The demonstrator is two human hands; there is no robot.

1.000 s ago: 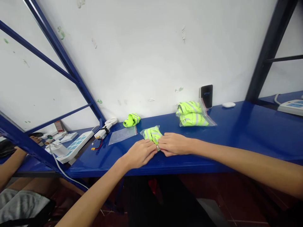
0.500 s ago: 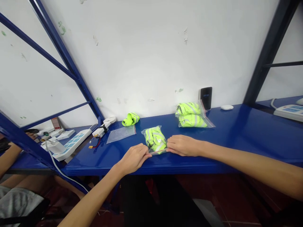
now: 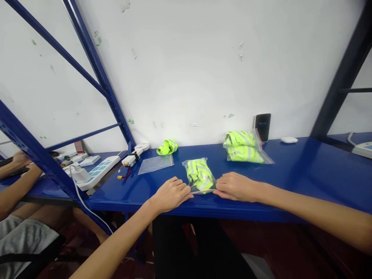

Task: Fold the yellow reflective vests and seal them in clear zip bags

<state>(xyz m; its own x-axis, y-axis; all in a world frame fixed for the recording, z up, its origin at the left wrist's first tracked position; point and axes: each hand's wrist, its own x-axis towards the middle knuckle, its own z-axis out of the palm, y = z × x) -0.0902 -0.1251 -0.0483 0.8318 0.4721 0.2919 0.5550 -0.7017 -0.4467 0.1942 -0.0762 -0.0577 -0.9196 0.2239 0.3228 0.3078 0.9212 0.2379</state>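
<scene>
A clear zip bag (image 3: pixel 200 175) with a folded neon-yellow reflective item inside lies at the front edge of the blue table. My left hand (image 3: pixel 172 195) pinches the left end of its zip edge. The right end of that edge is between the fingers of my right hand (image 3: pixel 235 187). Behind them, two filled bags (image 3: pixel 244 147) of the same kind are stacked near the wall. To the left rests a loose neon-yellow reflective bundle (image 3: pixel 167 147), with a flat, unfilled zip bag (image 3: pixel 155 164) in front of it.
A phone (image 3: pixel 262 127) leans on the wall beside a white oval case (image 3: pixel 289 140). At left are a small white fan (image 3: pixel 142 148), a battery with wires (image 3: pixel 127 167) and a power strip (image 3: pixel 100 172). Past the blue frame post (image 3: pixel 43 155), another person's hands (image 3: pixel 21 159) are at work.
The camera view has shifted, so everything appears further right and slightly lower. Both hands keep their hold on the ends of the bag's zip edge.
</scene>
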